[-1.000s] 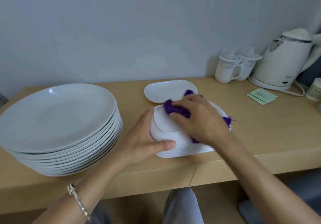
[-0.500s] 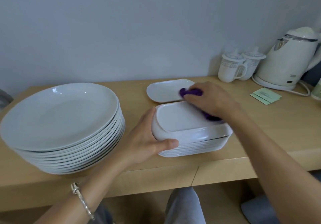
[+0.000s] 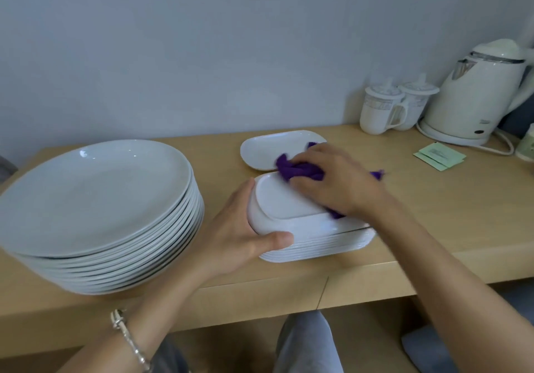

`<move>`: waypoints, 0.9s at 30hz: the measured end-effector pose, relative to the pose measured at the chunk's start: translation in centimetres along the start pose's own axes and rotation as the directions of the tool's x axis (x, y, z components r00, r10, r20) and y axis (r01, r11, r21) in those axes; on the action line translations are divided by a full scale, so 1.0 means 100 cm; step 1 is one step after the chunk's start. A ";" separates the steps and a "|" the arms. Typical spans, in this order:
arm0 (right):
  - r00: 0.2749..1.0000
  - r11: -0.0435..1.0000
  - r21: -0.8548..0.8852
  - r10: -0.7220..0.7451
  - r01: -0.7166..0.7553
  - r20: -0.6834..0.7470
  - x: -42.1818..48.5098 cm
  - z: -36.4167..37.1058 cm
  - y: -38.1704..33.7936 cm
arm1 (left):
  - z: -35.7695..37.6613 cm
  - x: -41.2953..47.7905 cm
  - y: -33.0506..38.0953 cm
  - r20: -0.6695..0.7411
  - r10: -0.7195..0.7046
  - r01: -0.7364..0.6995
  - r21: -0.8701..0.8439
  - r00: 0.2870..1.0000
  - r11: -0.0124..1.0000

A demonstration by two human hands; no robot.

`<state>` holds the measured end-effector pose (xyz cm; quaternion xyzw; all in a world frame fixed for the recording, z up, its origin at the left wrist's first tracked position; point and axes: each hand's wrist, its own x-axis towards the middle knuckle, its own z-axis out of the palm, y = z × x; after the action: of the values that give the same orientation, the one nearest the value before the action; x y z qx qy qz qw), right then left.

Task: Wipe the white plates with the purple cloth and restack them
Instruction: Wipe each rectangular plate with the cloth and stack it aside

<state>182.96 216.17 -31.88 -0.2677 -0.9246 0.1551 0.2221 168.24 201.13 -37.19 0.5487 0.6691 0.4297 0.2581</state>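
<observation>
White plate, turned bottom-up, lies atop the stack of oblong plates on the wooden table. My left hand grips its near-left end, thumb curled along the rim. My right hand presses the bunched purple cloth onto its far side, fingers curled over the fabric. Behind the stack sits a single oblong plate; left of it, a pile of round plates.
</observation>
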 end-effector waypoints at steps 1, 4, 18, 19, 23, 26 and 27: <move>0.997 0.997 0.002 0.075 -0.075 -0.033 -0.005 -0.012 0.013 | 0.000 0.001 -0.001 -0.001 -0.007 0.007 0.005 1.000 1.000; 0.966 0.949 0.214 0.249 -0.231 -0.065 -0.024 -0.032 0.032 | 0.001 0.001 -0.003 -0.002 -0.015 0.015 -0.007 1.000 1.000; 0.995 0.996 0.000 -0.092 0.093 -0.039 -0.021 0.029 -0.058 | 0.010 -0.002 0.007 -0.028 0.015 -0.022 -0.275 0.999 0.961; 0.996 0.996 0.015 -0.083 0.084 -0.024 -0.022 0.024 -0.050 | 0.009 -0.003 0.006 -0.022 0.025 -0.030 -0.279 0.999 0.960; 0.984 0.986 -0.040 0.156 -0.160 -0.090 -0.025 -0.006 -0.001 | 0.005 -0.008 0.009 -0.026 -0.001 -0.005 -0.202 1.000 0.979; 0.950 0.958 -0.082 0.259 -0.276 -0.173 -0.026 -0.008 0.007 | 0.005 -0.008 0.007 -0.038 -0.045 0.038 -0.177 0.998 0.983; 0.960 0.965 -0.105 0.219 -0.239 -0.174 -0.026 -0.002 -0.001 | 0.006 -0.007 0.008 -0.043 -0.031 0.023 -0.177 0.999 0.984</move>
<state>185.03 214.66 -32.52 -0.3980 -0.8744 0.0993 0.2593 169.38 200.66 -36.87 0.5048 0.6416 0.4958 0.2962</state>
